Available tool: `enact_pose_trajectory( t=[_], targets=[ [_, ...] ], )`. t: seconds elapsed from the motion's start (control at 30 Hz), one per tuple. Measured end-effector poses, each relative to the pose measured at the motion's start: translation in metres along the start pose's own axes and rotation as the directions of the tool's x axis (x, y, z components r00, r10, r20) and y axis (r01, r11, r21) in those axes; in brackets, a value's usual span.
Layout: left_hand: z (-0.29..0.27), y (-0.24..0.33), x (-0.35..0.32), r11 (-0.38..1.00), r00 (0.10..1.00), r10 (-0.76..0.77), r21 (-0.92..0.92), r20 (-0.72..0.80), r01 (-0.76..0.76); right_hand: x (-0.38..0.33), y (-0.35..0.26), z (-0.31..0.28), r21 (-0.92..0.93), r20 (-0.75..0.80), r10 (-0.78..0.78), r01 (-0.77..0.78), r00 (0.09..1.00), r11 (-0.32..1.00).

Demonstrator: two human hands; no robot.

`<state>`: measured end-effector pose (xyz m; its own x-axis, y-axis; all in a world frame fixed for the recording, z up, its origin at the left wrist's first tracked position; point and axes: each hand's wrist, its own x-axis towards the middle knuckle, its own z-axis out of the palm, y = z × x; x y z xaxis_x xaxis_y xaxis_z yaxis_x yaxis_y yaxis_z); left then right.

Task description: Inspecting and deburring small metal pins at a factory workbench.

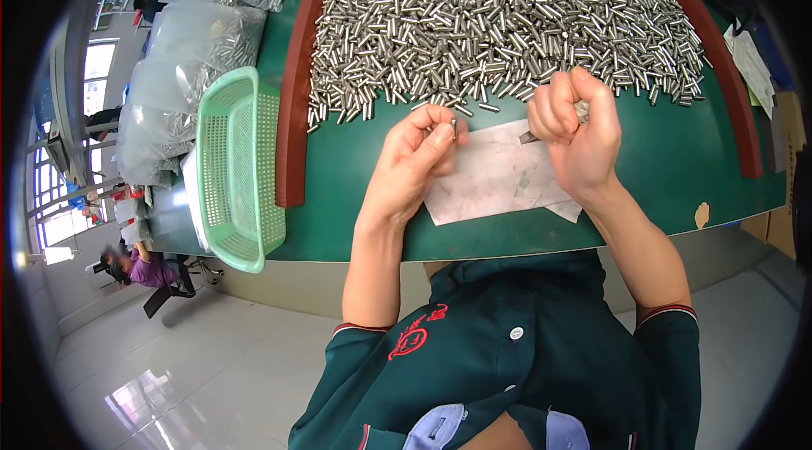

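Observation:
My left hand (410, 158) is closed, pinching a small metal pin (454, 127) upright between thumb and forefinger. To its right, my right hand (579, 128) is curled into a fist, raised over the far right part of a pale, smudged sheet (495, 175). A short dark flat tip (529, 138) pokes out of that fist on its left side; the fingers hide the rest, so its kind is unclear. Beyond both hands spreads a big heap of short silvery metal pins (499, 27), a few lying loose along its near edge.
Red-brown rails (293, 112) border the heap on the green table (660, 171). At left stand a light green plastic basket (269, 162) and clear bags of metal pins (203, 44). Papers (751, 65) and a cardboard box (785, 171) are at right. A person in purple (152, 268) sits far left.

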<state>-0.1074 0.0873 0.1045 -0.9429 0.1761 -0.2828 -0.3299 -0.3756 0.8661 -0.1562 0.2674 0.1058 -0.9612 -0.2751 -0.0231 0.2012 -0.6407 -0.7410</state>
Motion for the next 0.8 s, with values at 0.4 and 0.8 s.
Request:
enact_pose_trajectory(
  t=[0.4, 0.8],
  targets=[
    [-0.003, -0.003, -0.001, 0.997, 0.999, -0.045, -0.059, -0.002, 0.045, 0.0, -0.001, 0.001, 0.007, 0.034, 0.04, -0.04, 0.999, 0.999],
    [0.001, 0.003, 0.007, 0.867, 0.959, 0.202, 0.492, -0.201, -0.079, 0.0, 0.0, 0.0, 0.006, 0.037, 0.027, -0.027, 0.999, 1.0]
  ],
)
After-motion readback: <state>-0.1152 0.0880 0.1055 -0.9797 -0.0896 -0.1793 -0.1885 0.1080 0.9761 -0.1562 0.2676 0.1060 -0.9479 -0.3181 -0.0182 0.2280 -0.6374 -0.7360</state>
